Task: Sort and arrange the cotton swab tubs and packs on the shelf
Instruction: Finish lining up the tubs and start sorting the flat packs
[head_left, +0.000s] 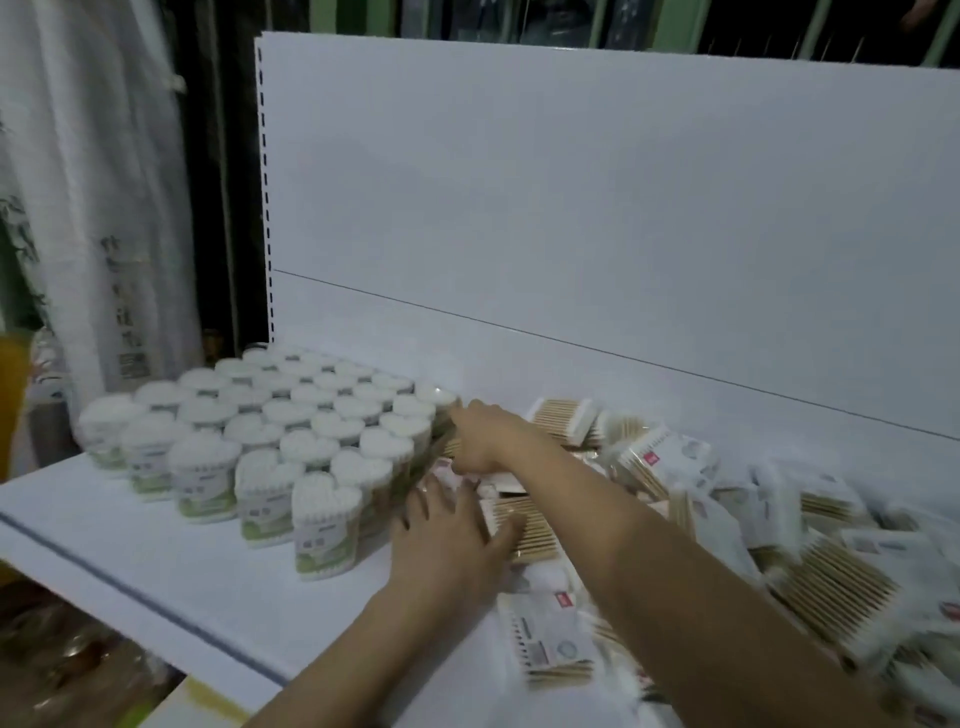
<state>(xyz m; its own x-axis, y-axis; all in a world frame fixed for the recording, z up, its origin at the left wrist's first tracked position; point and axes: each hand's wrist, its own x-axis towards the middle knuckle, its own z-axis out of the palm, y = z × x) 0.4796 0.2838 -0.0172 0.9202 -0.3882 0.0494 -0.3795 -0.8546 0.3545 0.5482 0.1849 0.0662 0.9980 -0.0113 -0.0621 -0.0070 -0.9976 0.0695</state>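
Several heart-shaped cotton swab tubs (270, 441) with white tops and green labels stand in tight rows on the left of the white shelf (171, 566). To their right, flat packs of wooden-stem swabs (826, 577) lie in a loose pile. My right hand (485, 436) reaches to the right edge of the tub block, its fingers curled round a swab pack (451, 447) set against the tubs. My left hand (452, 540) lies flat with fingers spread, and its thumb and fingertips rest on another pack (530, 535) just in front.
A white back panel (571, 208) rises behind the shelf. The shelf's front edge (130, 587) runs diagonally at the lower left, with dim floor clutter below it. White hanging fabric (93, 208) is at the far left. Bare shelf surface lies in front of the tubs.
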